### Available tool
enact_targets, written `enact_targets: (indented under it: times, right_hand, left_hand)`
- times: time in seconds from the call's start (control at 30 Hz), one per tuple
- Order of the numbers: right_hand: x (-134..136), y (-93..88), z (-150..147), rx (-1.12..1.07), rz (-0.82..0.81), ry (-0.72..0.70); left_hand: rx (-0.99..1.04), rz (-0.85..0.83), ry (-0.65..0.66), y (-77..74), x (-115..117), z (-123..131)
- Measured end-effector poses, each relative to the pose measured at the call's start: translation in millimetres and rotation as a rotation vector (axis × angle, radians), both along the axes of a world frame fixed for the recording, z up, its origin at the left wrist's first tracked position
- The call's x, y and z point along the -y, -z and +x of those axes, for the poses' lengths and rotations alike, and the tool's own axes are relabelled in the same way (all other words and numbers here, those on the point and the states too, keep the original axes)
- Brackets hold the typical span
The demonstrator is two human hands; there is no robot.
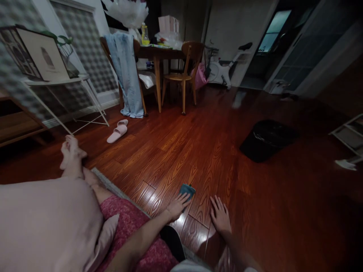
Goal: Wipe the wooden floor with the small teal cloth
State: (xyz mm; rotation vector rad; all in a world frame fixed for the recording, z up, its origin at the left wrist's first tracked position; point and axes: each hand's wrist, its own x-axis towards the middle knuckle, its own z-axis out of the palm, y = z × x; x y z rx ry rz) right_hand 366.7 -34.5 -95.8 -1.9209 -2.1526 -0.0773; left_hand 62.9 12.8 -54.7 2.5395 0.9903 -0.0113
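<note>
My left hand reaches over a small teal, flat, roughly square item, which looks like a cloth or pouch. Its fingers lie stretched across the item, and the thumb side is hard to see. Whether the item lies flat on the wood floor or is slightly raised, I cannot tell. To the right, my right hand is spread palm down at the floor, holding nothing. A gap of bare wood separates the two hands.
A black bin stands at right. Pink slippers lie at left, near a white side table. Jeans hang over a chair by the dining table. A pillow covers part of my legs.
</note>
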Motion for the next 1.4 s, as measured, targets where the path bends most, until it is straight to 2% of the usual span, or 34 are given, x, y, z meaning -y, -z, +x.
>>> enact_targets:
  times: [0.07,0.13,0.23,0.33,0.43,0.5,0.57,0.6,0.63,0.7,0.83,0.93,1.03,1.1,1.17,1.23,1.3,1.4]
  right_hand:
    - [0,-1.4,-1,-0.001,-0.001,0.0]
    - [0,-2.6,-2,-0.001,-0.003,0.006]
    - [0,-3.7,-4,-0.001,0.0,0.015]
    - [1,-4.1,-4,0.0,0.004,0.013]
    - [1,-4.5,-4,0.0,0.003,0.008]
    - [1,-5.0,-3,-0.003,-0.001,0.007]
    - [1,-5.9,-4,-0.006,-0.009,0.011]
    - [1,-6.4,-4,-0.006,-0.013,0.012]
    - [1,-7.0,-4,-0.005,-0.017,0.013]
    - [1,-8.2,-5,-0.006,-0.021,0.013]
    - [2,-9.2,-5,-0.018,-0.023,0.007]
    - [2,-8.4,-4,-0.025,-0.033,0.009]
    - [2,-7.8,-3,-0.027,-0.036,0.009]
    - [2,-8.0,-3,-0.027,-0.027,0.007]
    - [2,-8.6,-3,-0.026,-0.015,0.007]
    - [2,-9.3,-3,-0.025,-0.005,0.007]
    - [1,-10.0,-4,-0.023,-0.001,0.006]
    - [1,-10.7,-5,-0.022,-0.005,0.011]
  left_hand:
    - [0.027,0.015,0.052,-0.8,2,5]
    - [0.031,0.017,0.054,-4.5,-3,-3]
    - [0.003,0.01,-0.091,-13.4,-19,-33]
    - [-0.048,0.031,-0.437,-20.2,-32,-74]
    - [-0.092,0.102,-0.922,-20.2,-36,-112]
    - [-0.114,0.14,-1.228,-17.8,-34,-128]
    - [-0.136,0.149,-1.4,-15.7,-31,-134]
    - [-0.145,0.145,-1.417,-15.1,-30,-133]
    - [-0.151,0.14,-1.391,-14.9,-29,-130]
    - [-0.148,0.133,-1.236,-15.3,-29,-115]
    - [-0.111,0.091,-0.734,-15.2,-24,-68]
    - [-0.086,0.026,-0.381,-10.2,-11,-28]
    - [-0.006,0.014,-0.106,-0.7,4,3]
    - [0.035,0.03,0.007,4.7,10,14]
    - [0.036,0.039,0.062,6.4,8,15]
    - [0.012,0.03,0.048,3.2,0,5]
    - [-0.017,0.015,-0.043,-4.0,-11,-15]
    - [-0.05,0.012,-0.308,-15.8,-28,-58]
